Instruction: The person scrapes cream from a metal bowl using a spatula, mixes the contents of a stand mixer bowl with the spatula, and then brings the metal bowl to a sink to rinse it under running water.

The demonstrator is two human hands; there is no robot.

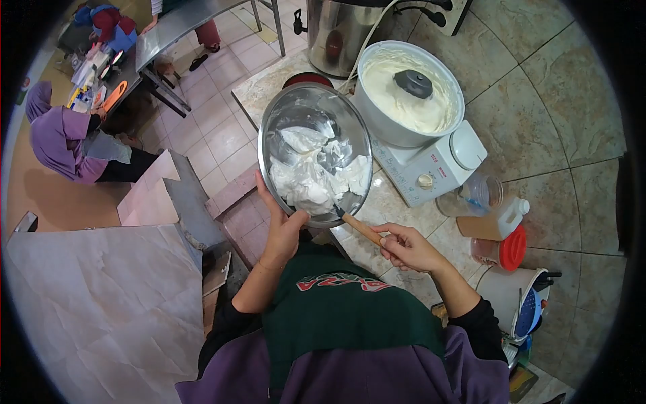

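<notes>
Metal bowl [288, 111] sits against left fingers [296, 221] gripping its rim; right fingers [394, 246] clasp a wooden handle [361, 228] beside it.

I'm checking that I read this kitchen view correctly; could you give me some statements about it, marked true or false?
1. The left hand holds the metal bowl. True.
2. The right hand grips the control knob. False: the right hand holds the wooden-handled tool.
3. A white, creamy mass lies in the metal bowl. True.
4. The white bowl on the appliance is empty. False: the white bowl holds a pale cream.
5. The jug with brownish contents has a white cap. True.
</notes>
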